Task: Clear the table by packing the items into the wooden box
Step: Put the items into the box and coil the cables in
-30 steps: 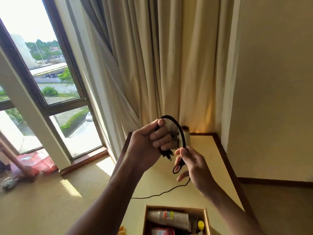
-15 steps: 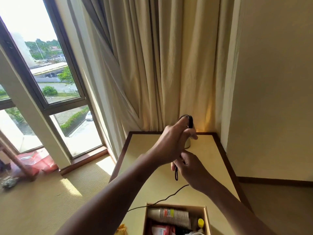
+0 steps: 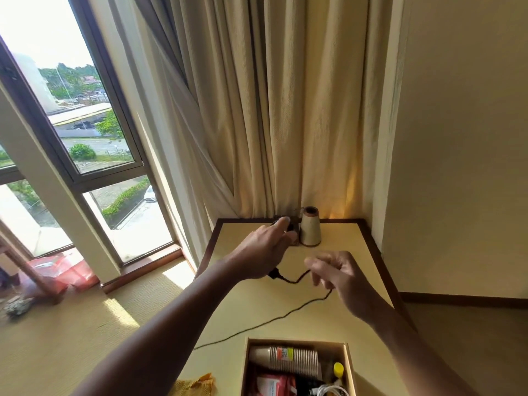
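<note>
Coiling the black cable [image 3: 295, 280] looks half done: left hand [image 3: 265, 250] grips its loops, right hand [image 3: 340, 277] pinches the slack beside it. Nearer than both hands, the wooden box [image 3: 297, 342] is part-filled; a cone spool [image 3: 310, 228] waits beyond the left hand.

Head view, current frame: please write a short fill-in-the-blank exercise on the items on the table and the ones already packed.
1. The stack of paper cups lies on its side inside the wooden ____.
2. The cone-shaped spool stands upright at the far end of the table, just in front of the ____.
3. The black cable trails across the table and off its ____ edge.
Missing words: box; curtain; left.
</note>
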Motion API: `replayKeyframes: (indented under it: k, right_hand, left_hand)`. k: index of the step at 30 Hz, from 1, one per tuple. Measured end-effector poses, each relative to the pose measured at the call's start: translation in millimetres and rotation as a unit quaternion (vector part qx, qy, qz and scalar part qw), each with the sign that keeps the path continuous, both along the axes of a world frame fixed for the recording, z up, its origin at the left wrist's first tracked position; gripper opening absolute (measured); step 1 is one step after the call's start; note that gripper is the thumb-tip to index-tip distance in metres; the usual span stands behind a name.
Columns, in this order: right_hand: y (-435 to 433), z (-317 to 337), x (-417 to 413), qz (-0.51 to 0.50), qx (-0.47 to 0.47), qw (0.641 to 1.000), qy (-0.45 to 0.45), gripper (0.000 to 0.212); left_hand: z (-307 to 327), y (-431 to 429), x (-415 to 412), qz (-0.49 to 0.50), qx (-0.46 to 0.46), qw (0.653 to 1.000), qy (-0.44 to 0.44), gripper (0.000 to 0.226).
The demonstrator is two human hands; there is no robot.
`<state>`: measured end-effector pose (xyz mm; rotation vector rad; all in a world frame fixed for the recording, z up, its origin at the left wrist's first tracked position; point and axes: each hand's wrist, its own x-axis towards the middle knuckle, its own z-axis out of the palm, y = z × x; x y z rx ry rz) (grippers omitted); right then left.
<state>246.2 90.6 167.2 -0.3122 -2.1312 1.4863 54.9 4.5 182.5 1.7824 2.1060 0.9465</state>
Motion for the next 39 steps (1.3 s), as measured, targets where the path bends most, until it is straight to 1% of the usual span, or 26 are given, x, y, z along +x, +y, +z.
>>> replayKeyframes:
  k: [1, 2, 4, 5, 7, 10, 12, 14, 16, 18, 20, 22, 24, 25, 26, 28, 30, 31, 32, 33, 34, 35, 37, 39]
  right_hand:
    - [4, 1, 2, -0.007, -0.004, 1.000, 0.011, 0.042]
    - [6, 3, 3, -0.016, -0.009, 1.000, 0.024, 0.039]
    - [8, 8, 4, -0.055, 0.001, 0.997, 0.056, 0.032]
    - [9, 11, 3, -0.081, 0.010, 0.994, 0.070, 0.027]
    - [11, 15, 0, -0.115, 0.017, 0.989, 0.092, 0.020]
    - [14, 14, -7, -0.151, 0.026, 0.982, 0.107, 0.018]
    - [14, 10, -12, -0.169, 0.032, 0.980, 0.101, 0.018]
    - [12, 5, -17, -0.174, 0.031, 0.979, 0.102, 0.019]
    - [10, -3, -22, -0.175, 0.010, 0.980, 0.098, 0.019]
    - [7, -12, -27, -0.176, -0.020, 0.981, 0.081, 0.020]
    - [-2, -22, -31, -0.155, -0.042, 0.985, 0.059, 0.022]
    - [-13, -31, -34, -0.112, -0.028, 0.993, 0.026, 0.023]
    - [-24, -36, -36, -0.073, 0.012, 0.997, -0.005, 0.020]
    - [-28, -37, -36, -0.058, 0.028, 0.998, -0.013, 0.019]
    - [-30, -37, -35, -0.044, 0.043, 0.998, -0.021, 0.019]
    - [-32, -32, -31, -0.015, 0.084, 0.995, -0.049, 0.021]
    - [-33, -22, -26, 0.000, 0.128, 0.990, -0.063, 0.021]
    - [-31, -15, -24, -0.007, 0.144, 0.988, -0.056, 0.020]
    - [-28, -8, -22, -0.022, 0.156, 0.987, -0.041, 0.020]
    - [-24, -2, -20, -0.035, 0.159, 0.987, -0.020, 0.020]
    - [-19, 3, -18, -0.044, 0.160, 0.986, 0.002, 0.019]
    - [-14, 8, -15, -0.050, 0.166, 0.985, 0.020, 0.018]
    - [-5, 16, -9, -0.073, 0.183, 0.979, 0.053, 0.014]
    - [3, 23, -4, -0.105, 0.195, 0.972, 0.076, 0.014]
  left_hand:
    - [-4, -2, -5, 0.013, -0.010, 0.997, -0.081, 0.031]
    - [-8, -6, -8, 0.010, -0.019, 0.990, -0.141, 0.031]
    - [-11, -14, -4, -0.048, -0.027, 0.969, -0.241, 0.028]
    - [-12, -18, 1, -0.080, -0.031, 0.951, -0.296, 0.030]
    - [-12, -26, 14, -0.130, -0.032, 0.904, -0.405, 0.037]
    - [-10, -32, 31, -0.197, 0.000, 0.822, -0.535, 0.051]
    - [-8, -34, 40, -0.213, 0.031, 0.775, -0.594, 0.049]
    - [-6, -36, 44, -0.215, 0.066, 0.740, -0.633, 0.042]
    - [-3, -36, 45, -0.213, 0.100, 0.717, -0.656, 0.037]
    - [1, -35, 45, -0.200, 0.134, 0.708, -0.664, 0.035]
    - [8, -31, 44, -0.168, 0.169, 0.715, -0.657, 0.036]
    - [14, -28, 42, -0.146, 0.212, 0.731, -0.632, 0.036]
    - [21, -25, 38, -0.133, 0.249, 0.753, -0.594, 0.030]
    - [24, -23, 35, -0.119, 0.260, 0.774, -0.564, 0.026]
    - [25, -20, 32, -0.097, 0.272, 0.806, -0.517, 0.022]
    - [26, -14, 25, -0.053, 0.285, 0.880, -0.375, 0.016]
    - [24, -10, 18, -0.016, 0.243, 0.948, -0.206, 0.015]
    - [24, -10, 15, 0.000, 0.203, 0.970, -0.131, 0.012]
    - [23, -11, 13, 0.009, 0.157, 0.985, -0.077, 0.012]
    - [23, -13, 11, 0.011, 0.109, 0.993, -0.041, 0.014]
    - [23, -15, 9, 0.001, 0.066, 0.997, -0.031, 0.017]
    - [23, -18, 7, -0.023, 0.035, 0.998, -0.052, 0.020]
    - [23, -24, 5, -0.087, -0.001, 0.981, -0.172, 0.029]
    - [27, -31, 6, -0.149, -0.021, 0.945, -0.290, 0.035]
